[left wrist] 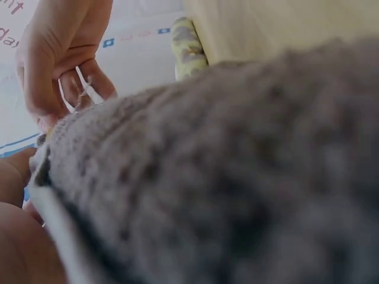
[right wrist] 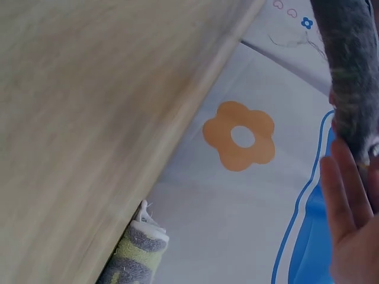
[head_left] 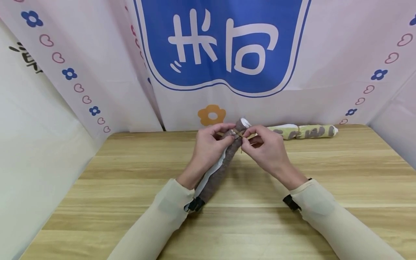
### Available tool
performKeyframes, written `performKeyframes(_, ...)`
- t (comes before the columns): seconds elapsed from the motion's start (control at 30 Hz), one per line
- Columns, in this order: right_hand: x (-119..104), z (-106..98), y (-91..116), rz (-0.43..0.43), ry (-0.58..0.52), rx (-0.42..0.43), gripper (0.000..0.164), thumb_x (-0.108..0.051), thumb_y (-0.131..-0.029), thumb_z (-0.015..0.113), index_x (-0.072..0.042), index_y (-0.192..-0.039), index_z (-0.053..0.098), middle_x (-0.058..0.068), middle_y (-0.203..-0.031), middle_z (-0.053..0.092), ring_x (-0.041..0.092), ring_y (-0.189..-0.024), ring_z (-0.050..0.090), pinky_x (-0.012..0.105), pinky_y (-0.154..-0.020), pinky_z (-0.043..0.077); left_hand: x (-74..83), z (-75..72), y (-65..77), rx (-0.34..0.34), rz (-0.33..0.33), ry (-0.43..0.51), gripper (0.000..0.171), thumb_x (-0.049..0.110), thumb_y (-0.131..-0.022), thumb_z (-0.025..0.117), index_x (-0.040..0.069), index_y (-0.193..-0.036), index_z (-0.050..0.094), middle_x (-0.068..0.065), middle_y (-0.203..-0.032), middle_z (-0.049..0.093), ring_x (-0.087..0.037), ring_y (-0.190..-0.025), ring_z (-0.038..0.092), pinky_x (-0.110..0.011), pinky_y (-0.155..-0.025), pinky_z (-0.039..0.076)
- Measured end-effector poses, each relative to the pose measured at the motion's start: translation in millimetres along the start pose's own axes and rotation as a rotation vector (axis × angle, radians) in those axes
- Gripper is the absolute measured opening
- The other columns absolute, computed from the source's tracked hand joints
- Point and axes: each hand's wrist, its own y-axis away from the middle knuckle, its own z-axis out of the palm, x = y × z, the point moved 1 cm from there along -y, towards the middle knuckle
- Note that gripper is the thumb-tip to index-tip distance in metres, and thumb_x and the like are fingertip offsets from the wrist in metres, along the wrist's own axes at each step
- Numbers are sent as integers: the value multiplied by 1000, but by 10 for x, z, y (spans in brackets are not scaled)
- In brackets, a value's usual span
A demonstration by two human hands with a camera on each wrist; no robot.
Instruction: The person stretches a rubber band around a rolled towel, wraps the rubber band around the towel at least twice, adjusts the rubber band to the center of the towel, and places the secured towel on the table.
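A grey-brown towel roll (head_left: 217, 180) with a pale edge along its length slants over the table, its far end raised. My left hand (head_left: 210, 144) grips the roll near that far end, thumb on the near side. A thin tan string (head_left: 238, 133) crosses the roll there. Between thumb and forefinger, my right hand (head_left: 268, 147) pinches the string just right of the roll. The fuzzy towel (left wrist: 207, 171) fills most of the left wrist view and hides part of the left hand. In the right wrist view the towel (right wrist: 352, 65) runs along the right edge.
A second towel roll (head_left: 315, 131), yellow with grey patches and tied round its middle, lies along the back edge of the wooden table (head_left: 351, 180). A printed cloth (head_left: 182, 108) with a blue sign hangs directly behind the table.
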Motion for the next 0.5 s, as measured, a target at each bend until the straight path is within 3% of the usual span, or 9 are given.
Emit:
performKeyframes(0.2,-14,-22,-14,158,-58,-51,10,6,-90,68,-1,-96,71,10,-94,75,23,-77,77,18,-64,58,17,-17,-8,-2,-8,-65,24,0,-91,76,6,-114,82,-3,-93,76,-14,-74,67,-22,-57,50)
performKeyframes(0.5,-36,26,-6,192,-191,-11,11,11,-92,72,3,-99,74,9,-98,68,14,-76,75,27,-65,62,12,-10,-8,-34,0,-80,23,5,-92,78,6,-115,82,-2,-93,76,-12,-74,68,-22,-61,52)
